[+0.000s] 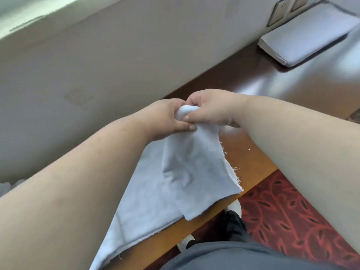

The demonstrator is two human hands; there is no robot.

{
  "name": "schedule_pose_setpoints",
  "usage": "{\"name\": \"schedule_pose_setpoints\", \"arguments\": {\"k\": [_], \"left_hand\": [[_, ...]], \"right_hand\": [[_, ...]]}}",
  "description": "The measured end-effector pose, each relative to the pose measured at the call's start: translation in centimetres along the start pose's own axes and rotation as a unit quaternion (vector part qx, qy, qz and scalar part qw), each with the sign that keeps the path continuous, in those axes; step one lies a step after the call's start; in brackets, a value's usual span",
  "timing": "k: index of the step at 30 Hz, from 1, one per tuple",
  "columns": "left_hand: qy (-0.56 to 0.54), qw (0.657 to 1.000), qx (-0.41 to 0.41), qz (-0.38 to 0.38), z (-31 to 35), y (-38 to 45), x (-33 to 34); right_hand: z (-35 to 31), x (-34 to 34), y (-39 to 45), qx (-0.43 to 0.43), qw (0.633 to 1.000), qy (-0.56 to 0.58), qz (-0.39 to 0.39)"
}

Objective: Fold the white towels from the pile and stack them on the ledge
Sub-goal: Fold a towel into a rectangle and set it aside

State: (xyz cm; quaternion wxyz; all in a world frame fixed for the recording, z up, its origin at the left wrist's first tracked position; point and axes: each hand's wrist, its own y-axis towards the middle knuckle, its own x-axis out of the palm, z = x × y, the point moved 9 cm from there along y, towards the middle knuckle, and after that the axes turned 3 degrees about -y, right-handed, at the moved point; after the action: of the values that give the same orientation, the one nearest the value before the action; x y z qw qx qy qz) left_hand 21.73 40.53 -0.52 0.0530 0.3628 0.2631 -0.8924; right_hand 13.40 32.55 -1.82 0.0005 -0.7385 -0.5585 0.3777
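White cloth towel (194, 168): thin white fabric with a frayed, thready right edge; held up at centre frame, hanging down towards lower centre, its lower edge overlapping the front edge of the ledge.
Top of towel: bunched into a small rounded fold between both hands, just above centre frame.
Left hand (167, 117): centre frame, left of the bunched fold; fingers curled round the fabric, thumb side pressed against it.
Right hand (212, 108): centre frame, right of the fold; thumb and curled fingers pinch the top of the towel. The two hands touch one another at the fold.
Forearms: both bare, entering from the lower left and the right of the frame and meeting at centre.
Second white towel (140, 201): lies flat on the ledge at lower centre-left, partly under the left forearm and partly behind the hanging towel.
Glossy brown wooden ledge (272, 90): runs from lower centre to the right edge of the frame, along the foot of a plain beige wall (97, 65).
Stack of folded white towels (309, 34): upper right, on the ledge against the wall, well apart from the hands.
Pile remnant: a sliver of white cloth at the left edge; too little visible to tell more.
Floor: red patterned carpet (282, 211) at lower right.
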Motion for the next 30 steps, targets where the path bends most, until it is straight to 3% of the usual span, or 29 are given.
{"name": "schedule_pose_setpoints", "arguments": {"k": [2,5,6,11,14,16,18,21,23,25,27,30], "left_hand": [[-0.004,1.000,-0.007,0.014,1.2,2.0,0.1],[-0.018,0.998,-0.028,0.054,1.2,4.3,-0.3],[-0.020,0.997,-0.033,0.070,1.2,5.0,-0.4],[-0.037,0.991,-0.052,0.114,1.2,8.2,-0.2],[-0.022,0.992,-0.059,0.113,1.3,10.2,0.0],[-0.003,0.991,-0.069,0.117,1.3,11.2,0.0],[0.016,0.989,-0.075,0.125,1.4,12.2,0.1],[0.060,0.989,-0.087,0.099,1.6,14.1,1.2],[0.099,0.988,-0.090,0.082,1.7,15.8,2.1],[0.147,0.982,-0.089,0.076,1.5,17.6,2.6],[0.178,0.976,-0.092,0.081,1.2,19.3,2.7],[0.131,0.978,-0.104,0.125,0.7,21.9,2.6]], "right_hand": [[1.8,-1.2,-0.2,0.008,0.996,0.089,0.022],[6.6,0.2,-1.5,0.039,0.950,0.307,-0.034],[8.6,1.3,-2.0,0.053,0.944,0.321,-0.054],[18.0,5.4,-4.7,0.174,0.980,0.074,-0.068],[20.2,5.1,-5.5,0.165,0.986,0.013,-0.016],[20.7,4.4,-5.3,0.144,0.989,0.016,0.027],[21.6,3.9,-5.3,0.177,0.981,0.076,0.038],[23.0,4.3,-5.7,0.239,0.958,0.155,-0.009],[23.9,5.0,-6.3,0.257,0.954,0.139,-0.071],[24.8,5.3,-6.8,0.271,0.948,0.141,-0.084],[25.3,4.3,-6.8,0.266,0.951,0.153,-0.037],[26.3,1.6,-6.7,0.271,0.946,0.166,0.063]]}}
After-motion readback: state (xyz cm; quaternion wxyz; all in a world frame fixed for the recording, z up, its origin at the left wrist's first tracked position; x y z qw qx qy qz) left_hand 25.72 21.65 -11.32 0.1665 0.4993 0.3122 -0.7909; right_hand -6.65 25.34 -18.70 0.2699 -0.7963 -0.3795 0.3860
